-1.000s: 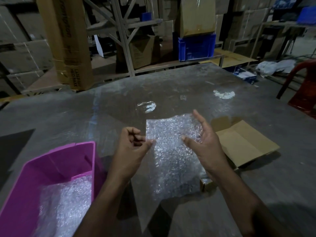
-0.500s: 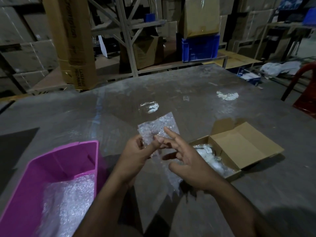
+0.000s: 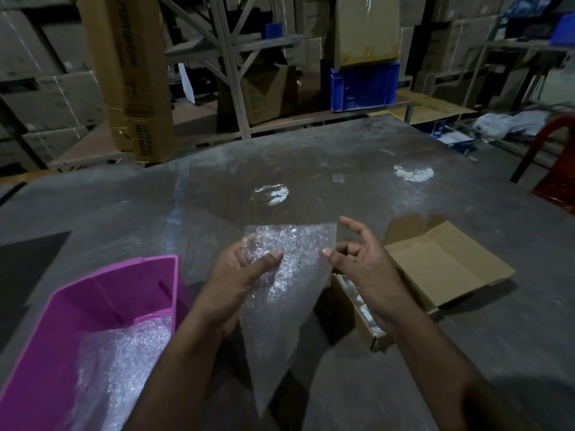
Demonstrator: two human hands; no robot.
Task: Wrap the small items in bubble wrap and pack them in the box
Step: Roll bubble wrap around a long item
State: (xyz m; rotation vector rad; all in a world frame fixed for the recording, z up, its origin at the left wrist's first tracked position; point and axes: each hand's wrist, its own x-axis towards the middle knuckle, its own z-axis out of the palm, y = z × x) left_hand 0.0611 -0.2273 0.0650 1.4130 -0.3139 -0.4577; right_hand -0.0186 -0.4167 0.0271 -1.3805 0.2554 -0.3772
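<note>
Bubble wrap hangs over the table; both hands, left and right, pinch its top edge.

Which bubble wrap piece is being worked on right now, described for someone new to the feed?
Start at the grey table, between the pink plastic bin and the open brown cardboard box. There the left hand and right hand hold a clear bubble wrap sheet up off the table. Unlike the bubble wrap lying in the bin, it hangs in the air.
</note>
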